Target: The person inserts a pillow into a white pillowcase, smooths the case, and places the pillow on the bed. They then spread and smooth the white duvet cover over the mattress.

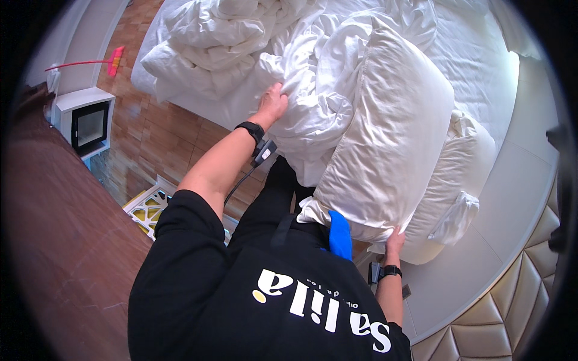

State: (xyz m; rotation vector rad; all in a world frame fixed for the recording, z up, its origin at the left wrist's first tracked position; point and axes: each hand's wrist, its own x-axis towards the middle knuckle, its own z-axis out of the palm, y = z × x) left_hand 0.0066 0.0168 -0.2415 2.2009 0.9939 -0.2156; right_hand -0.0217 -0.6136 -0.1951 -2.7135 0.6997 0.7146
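Observation:
My left hand (272,104) has its fingers closed on bunched white bed linen (316,108) beside the long side of a large white pillow (397,113). The pillow slants across the near part of the bed, its lower end against my waist. At that end, my right hand (394,242) grips the pillow's lower right corner; the fingertips are partly hidden by fabric. A second white pillow (467,167) lies partly under the first, on the right. A rumpled white duvet (212,54) is heaped on the bed's far left side.
A wood-look floor (167,131) runs left of the bed, with a pink broom (116,61) and a small white cabinet (86,97). A white openwork crate (146,212) is by my left elbow. At right are a quilted panel (483,338) and a blue cloth (340,234) at my waist.

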